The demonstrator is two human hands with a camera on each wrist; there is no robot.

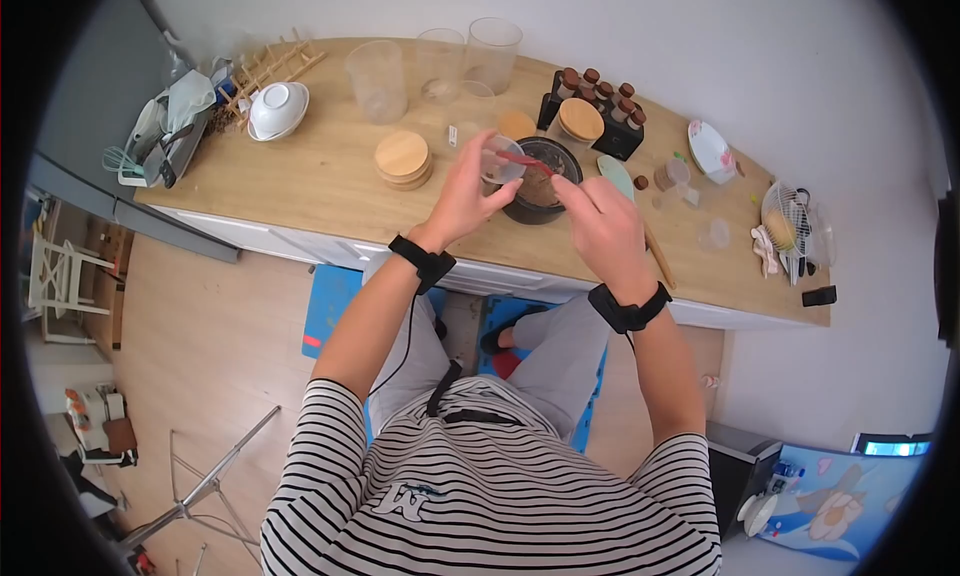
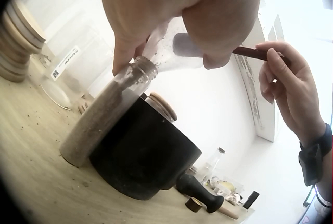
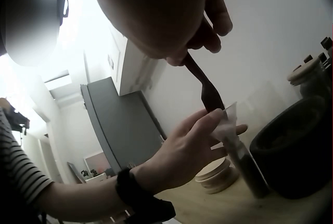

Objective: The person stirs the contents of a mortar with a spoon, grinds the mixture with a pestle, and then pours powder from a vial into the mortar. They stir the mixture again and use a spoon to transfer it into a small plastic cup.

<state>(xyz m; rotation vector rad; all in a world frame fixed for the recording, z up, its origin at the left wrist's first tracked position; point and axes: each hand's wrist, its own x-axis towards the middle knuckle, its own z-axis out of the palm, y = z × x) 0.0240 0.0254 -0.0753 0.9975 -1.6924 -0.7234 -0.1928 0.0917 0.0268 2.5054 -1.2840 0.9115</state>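
A clear plastic funnel [image 2: 169,52] is held by my left hand [image 1: 466,196], thumb and fingers about its sides. Its narrow end meets the mouth of a glass bottle [image 2: 104,115], which stands upright on the counter, largely filled with grey-brown powder. My right hand [image 1: 608,226] grips the handle of a dark red spatula [image 3: 209,91]; the blade reaches into the funnel. Close beside the bottle is a black mortar [image 2: 145,148] with brown powder inside [image 1: 540,188]. Specks of powder cling to the funnel wall.
Lidded jars with wooden tops [image 1: 403,158] flank the work, and tall clear containers [image 1: 378,81] stand behind. A black rack [image 1: 620,136] holds cork-topped bottles. White bowls [image 1: 278,111] lie left; a wooden stick [image 1: 660,259] and wire basket [image 1: 790,211] lie right.
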